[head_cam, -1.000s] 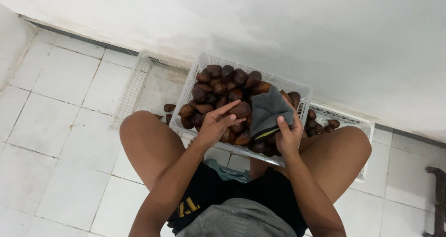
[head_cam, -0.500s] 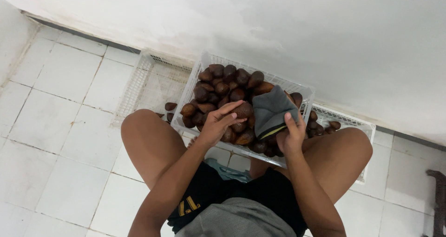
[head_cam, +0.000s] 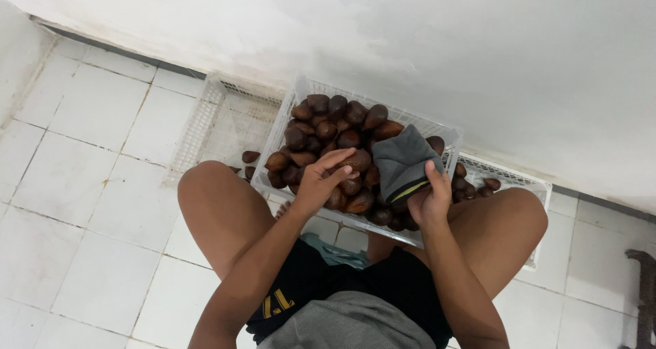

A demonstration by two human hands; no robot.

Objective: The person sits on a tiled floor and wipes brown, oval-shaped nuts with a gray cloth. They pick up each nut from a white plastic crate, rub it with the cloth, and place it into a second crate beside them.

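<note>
White floor tiles (head_cam: 89, 110) carry an overfull basket (head_cam: 447, 133); left hand (head_cam: 321, 181) fingers curl around one fruit (head_cam: 358, 160), right hand (head_cam: 430, 198) pinches a grey cloth (head_cam: 403, 161), so neighbouring fruit could spill.

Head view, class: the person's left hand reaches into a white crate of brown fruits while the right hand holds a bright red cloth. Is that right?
Not quite. In the head view the cloth in the right hand is dark grey, not bright red. The rest holds: the left hand reaches into the white crate of brown fruits.
</note>
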